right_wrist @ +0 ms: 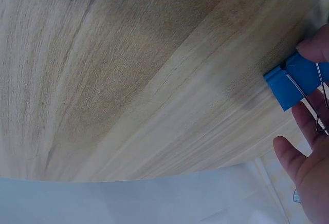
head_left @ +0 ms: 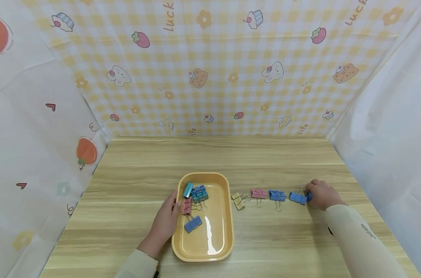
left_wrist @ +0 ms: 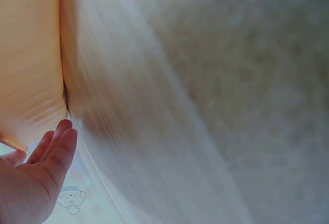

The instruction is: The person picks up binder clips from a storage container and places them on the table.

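My left hand (head_left: 164, 222) lies against the left side of the yellow tray (head_left: 231, 227), its fingers fairly straight along the wall in the left wrist view. At the row's right end, my right hand (head_left: 323, 195) pinches a blue binder clip (right_wrist: 303, 77) between thumb and fingers; the head view shows only a bit of it. Just left of that hand lies another blue clip (head_left: 298, 198). Further left in the row are a blue clip (head_left: 277, 195), a pink clip (head_left: 259, 194) and a yellow clip (head_left: 238, 201) beside the tray.
Inside the tray, toward its left side, are several clips, among them a teal one (head_left: 188, 190), a pink one (head_left: 187, 206) and a blue one (head_left: 193, 224). Patterned cloth (head_left: 217, 96) hangs behind the wooden table (head_left: 276, 247), with white cloth at both sides.
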Motion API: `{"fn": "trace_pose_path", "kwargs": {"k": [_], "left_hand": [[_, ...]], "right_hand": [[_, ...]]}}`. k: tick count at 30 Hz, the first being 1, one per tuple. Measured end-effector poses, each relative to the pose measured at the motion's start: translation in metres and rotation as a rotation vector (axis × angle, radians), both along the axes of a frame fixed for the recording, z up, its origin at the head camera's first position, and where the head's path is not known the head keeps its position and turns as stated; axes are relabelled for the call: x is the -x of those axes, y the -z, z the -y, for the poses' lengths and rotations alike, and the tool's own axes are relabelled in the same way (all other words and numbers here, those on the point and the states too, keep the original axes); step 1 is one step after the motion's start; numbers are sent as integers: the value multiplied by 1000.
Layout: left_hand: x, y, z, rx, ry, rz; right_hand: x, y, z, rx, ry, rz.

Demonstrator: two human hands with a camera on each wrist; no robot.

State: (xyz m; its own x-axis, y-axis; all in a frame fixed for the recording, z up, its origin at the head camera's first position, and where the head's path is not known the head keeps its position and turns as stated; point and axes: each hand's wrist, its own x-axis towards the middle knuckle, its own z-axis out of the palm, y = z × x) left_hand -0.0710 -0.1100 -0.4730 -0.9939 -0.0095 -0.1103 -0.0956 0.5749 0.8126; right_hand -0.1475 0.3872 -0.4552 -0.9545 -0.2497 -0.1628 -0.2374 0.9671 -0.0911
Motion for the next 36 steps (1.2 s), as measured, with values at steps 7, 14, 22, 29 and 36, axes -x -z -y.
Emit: {"fn": "trace_pose_path", "kwargs": {"k": [7,14,22,29,36], "left_hand": [[0,2,1,2,-2,-12],[0,3,1,-11,-11,-4],[2,4,1,-23,-2,6],[1,3,1,-36,-4,8],[2,2,1,-35,-9,8]], "right_hand": [[-5,-4,1,20,26,6],[-7,-13,4,37,54,10],[-6,-20,3,37,63,-3],[-3,-28,6,63,43,-54],[-3,-43,14,92,33,-152]]}}
